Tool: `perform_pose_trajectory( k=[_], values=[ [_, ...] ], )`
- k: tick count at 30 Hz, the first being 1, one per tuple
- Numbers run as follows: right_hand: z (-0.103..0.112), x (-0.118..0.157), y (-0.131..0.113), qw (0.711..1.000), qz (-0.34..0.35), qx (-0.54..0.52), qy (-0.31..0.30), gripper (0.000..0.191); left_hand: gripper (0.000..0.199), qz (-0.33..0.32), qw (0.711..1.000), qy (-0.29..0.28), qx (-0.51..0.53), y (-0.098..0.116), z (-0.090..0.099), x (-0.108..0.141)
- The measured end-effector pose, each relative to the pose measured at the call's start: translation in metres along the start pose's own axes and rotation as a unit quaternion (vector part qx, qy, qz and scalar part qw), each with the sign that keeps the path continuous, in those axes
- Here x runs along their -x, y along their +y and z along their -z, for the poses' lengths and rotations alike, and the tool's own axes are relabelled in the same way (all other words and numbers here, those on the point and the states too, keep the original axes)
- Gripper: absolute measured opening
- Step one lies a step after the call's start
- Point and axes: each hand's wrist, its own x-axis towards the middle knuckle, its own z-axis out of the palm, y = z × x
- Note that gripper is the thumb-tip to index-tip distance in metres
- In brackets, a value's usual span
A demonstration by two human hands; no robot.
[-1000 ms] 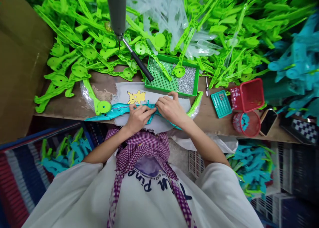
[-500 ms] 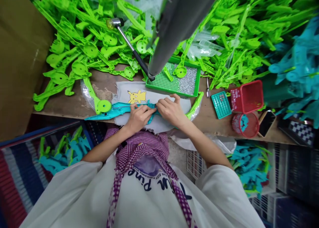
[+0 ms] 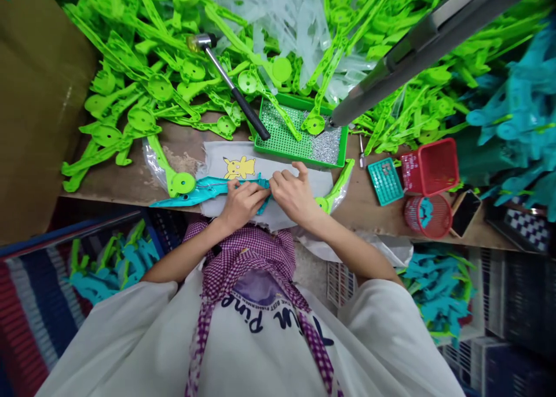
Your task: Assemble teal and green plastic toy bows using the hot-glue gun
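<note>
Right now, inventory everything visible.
Long plastic part: one, turquoise, under hands
Pikachu cloth: one, white, beneath part
Plastic arms: many, lime, mostly back
Translucent parts: many, whitish, back centre
Mallet: one, black-handled, left of tray
Tray: one, green, behind cloth
Fasteners: many, silver, in tray
Electric screwdriver: one, grey, over tray
Baskets: three, red and teal, right
Flat slab: one, black, right
Loose parts: many, turquoise, right, below
Carton: one, brown, left
Workbench: one, brown, centre
Apron: one, purple, worn
Left hand: one, on part
Right hand: one, at part

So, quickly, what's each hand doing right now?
Left hand: closed, holding the long turquoise plastic part.
Right hand: fingers curled beside the left's, at the same part; whether they grip anything can't be told.
</note>
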Motion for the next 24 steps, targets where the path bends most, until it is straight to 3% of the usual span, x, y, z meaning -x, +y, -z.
perform_pose_trajectory(
  k=[5,10,15,21,24],
  values=[
    [-0.008,0.002,0.012,0.999,0.017,-0.037,0.003,0.039,0.022,-0.001,1.0,0.005,0.019,0.0,0.001,0.0],
    [-0.009,-0.002,0.027,0.994,0.079,-0.062,-0.032,0.033,0.022,-0.002,1.0,0.003,0.03,0.0,0.002,-0.002],
    [-0.004,-0.004,0.017,0.998,0.044,-0.043,-0.031,0.034,0.023,-0.008,1.0,0.001,0.018,0.0,0.002,-0.002],
    [-0.015,-0.008,0.039,0.983,0.104,-0.142,-0.042,0.029,0.024,0.015,0.999,-0.024,0.027,0.001,0.003,-0.002],
    [-0.021,-0.006,0.039,0.988,0.082,-0.126,-0.025,0.033,0.024,0.012,0.999,-0.026,0.03,0.0,0.003,-0.003]
  ],
)
